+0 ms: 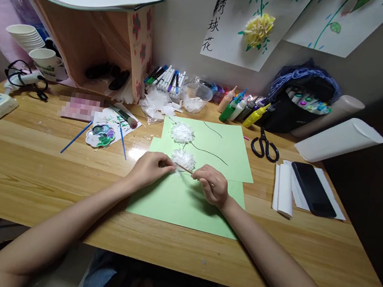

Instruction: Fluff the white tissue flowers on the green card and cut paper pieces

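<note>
Left hand (150,168), right hand (212,184): both pinching thin wooden stick (183,167) against white tissue-paper flower (183,158) on pale green paper sheet (185,201). Light wooden desk (44,163); black-handled scissors (265,147) right of sheet; white wall (182,24) beyond.

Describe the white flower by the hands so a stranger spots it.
On the wooden desk lie light green sheets. Of two fluffy white flowers on them, pick the nearer flower, next to the left hand and right hand. Only it has a thin stick at its edge; the farther flower has none.
</note>
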Demonstrator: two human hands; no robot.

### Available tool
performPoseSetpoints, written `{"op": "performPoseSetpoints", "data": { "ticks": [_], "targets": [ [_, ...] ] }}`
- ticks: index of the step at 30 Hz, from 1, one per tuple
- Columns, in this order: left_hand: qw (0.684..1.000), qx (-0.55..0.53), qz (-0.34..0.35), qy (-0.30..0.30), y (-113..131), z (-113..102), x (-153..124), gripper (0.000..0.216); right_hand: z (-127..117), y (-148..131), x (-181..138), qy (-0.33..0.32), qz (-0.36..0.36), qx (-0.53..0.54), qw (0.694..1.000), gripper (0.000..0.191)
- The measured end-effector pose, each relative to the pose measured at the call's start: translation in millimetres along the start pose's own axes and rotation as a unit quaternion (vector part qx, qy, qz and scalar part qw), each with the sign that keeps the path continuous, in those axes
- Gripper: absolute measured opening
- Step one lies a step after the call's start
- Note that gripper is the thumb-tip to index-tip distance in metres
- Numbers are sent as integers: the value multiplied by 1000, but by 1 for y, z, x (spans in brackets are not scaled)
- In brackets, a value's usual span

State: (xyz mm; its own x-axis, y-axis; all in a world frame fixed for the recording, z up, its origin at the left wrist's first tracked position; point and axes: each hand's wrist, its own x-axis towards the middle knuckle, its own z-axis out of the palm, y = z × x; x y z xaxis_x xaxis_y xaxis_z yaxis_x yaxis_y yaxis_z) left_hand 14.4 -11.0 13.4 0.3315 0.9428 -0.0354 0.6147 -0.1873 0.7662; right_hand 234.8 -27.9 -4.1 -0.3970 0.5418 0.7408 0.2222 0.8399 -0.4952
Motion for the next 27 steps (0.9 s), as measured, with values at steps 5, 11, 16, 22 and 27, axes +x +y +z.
{"op": "performPoseSetpoints", "data": {
  "ticks": [5, 11, 16, 22, 27],
  "targets": [
    [999, 6, -7, 36, 5, 4, -1, 19, 1, -3, -3, 69, 11, 18, 997, 25],
    [999, 10, -6, 46, 7, 5, -1, 18, 0, -7, -3, 84, -42, 16, 995, 25],
    [999, 10, -6, 41, 7, 5, -1, 17, 1, -6, 0, 29, -54, -29, 998, 22],
    [999, 6, -8, 34, 6, 5, 0, 17, 3, -4, 0, 14, -37, -44, 998, 19],
    [999, 15, -8, 36, 6, 5, -1, 18, 3, -4, -1, 5, -28, -49, 998, 20]
  ]
}}
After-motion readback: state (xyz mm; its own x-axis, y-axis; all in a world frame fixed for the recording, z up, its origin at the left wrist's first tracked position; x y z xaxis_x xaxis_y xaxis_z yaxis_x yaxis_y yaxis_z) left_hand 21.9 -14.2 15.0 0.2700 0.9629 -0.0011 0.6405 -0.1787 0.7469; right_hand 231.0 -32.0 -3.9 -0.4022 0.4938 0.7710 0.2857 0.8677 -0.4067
